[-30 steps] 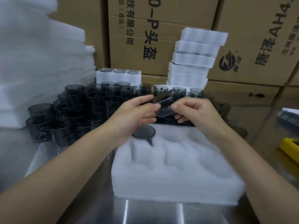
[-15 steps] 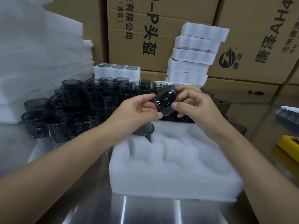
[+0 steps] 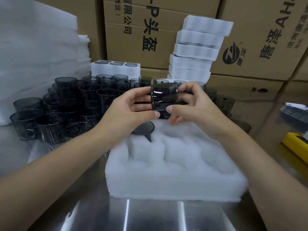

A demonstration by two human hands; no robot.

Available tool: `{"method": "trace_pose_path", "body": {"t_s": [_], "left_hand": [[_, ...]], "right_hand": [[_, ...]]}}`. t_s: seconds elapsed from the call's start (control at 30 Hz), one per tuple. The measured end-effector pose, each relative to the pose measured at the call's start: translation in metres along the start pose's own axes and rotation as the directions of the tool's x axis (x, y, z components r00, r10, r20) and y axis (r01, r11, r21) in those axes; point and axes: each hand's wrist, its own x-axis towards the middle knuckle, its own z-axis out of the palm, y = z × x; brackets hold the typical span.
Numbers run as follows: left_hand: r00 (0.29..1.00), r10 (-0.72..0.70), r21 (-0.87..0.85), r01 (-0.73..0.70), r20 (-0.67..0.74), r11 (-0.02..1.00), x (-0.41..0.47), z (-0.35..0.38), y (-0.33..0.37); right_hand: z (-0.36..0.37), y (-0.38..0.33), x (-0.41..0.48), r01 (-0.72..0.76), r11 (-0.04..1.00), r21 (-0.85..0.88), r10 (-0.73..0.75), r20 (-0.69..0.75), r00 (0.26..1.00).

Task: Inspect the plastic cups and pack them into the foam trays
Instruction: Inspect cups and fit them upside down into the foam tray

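Note:
A smoky dark plastic cup (image 3: 164, 95) lies sideways in the air above the far edge of the white foam tray (image 3: 175, 174). My left hand (image 3: 128, 112) grips its left end and my right hand (image 3: 193, 104) grips its right end, thumbs below and fingers curled over the top. One cup (image 3: 143, 129) sits in the tray's far-left pocket; the other pockets hold nothing. Several loose dark cups (image 3: 70, 104) stand crowded on the steel table to the left and behind my hands.
A filled foam tray (image 3: 115, 68) and a leaning pile of foam trays (image 3: 198, 47) stand at the back before cardboard boxes (image 3: 138, 29). A tall foam stack (image 3: 33, 55) rises at the left. A yellow object (image 3: 295, 145) lies at the right edge.
Both hands have turned the cup so its side wall faces me, and have raised it slightly. The tray and its seated cup have not moved.

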Motion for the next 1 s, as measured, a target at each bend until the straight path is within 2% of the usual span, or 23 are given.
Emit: {"method": "trace_pose_path", "body": {"t_s": [0.1, 0.17, 0.27, 0.33, 0.5, 0.7, 0.83, 1.0], "left_hand": [[0.998, 0.009, 0.066, -0.013, 0.061, 0.998, 0.0, 0.002, 0.002], [0.993, 0.006, 0.178, -0.027, 0.117, 0.984, -0.001, 0.006, 0.003], [0.983, 0.004, 0.464, -0.09, 0.183, 0.881, -0.002, 0.012, 0.005], [0.985, 0.04, 0.548, -0.128, 0.168, 0.827, -0.002, 0.015, 0.003], [0.984, 0.11, 0.423, -0.16, 0.141, 0.892, -0.004, 0.013, 0.002], [0.988, 0.02, 0.324, -0.069, 0.154, 0.943, -0.003, 0.01, 0.005], [0.988, 0.023, 0.259, -0.062, 0.15, 0.964, -0.006, 0.011, 0.01], [0.996, -0.027, 0.277, 0.001, 0.089, 0.961, -0.005, 0.009, 0.01]], "right_hand": [[-0.003, 0.001, 0.0, -0.003, 0.999, -0.042, 0.002, -0.01, 1.0], [-0.002, 0.0, 0.0, 0.006, 0.993, -0.114, -0.008, -0.014, 1.0], [0.0, -0.001, 0.0, -0.016, 0.982, -0.187, 0.009, -0.04, 0.999], [0.0, -0.002, 0.001, -0.041, 0.975, -0.218, 0.03, -0.053, 0.998], [-0.003, 0.0, 0.001, -0.066, 0.959, -0.276, 0.05, -0.063, 0.997], [-0.002, 0.0, 0.002, -0.056, 0.963, -0.264, 0.024, -0.121, 0.992], [-0.002, -0.001, 0.002, -0.048, 0.982, -0.182, 0.018, -0.162, 0.987], [0.001, -0.002, 0.001, -0.016, 0.992, -0.127, 0.003, -0.107, 0.994]]}}
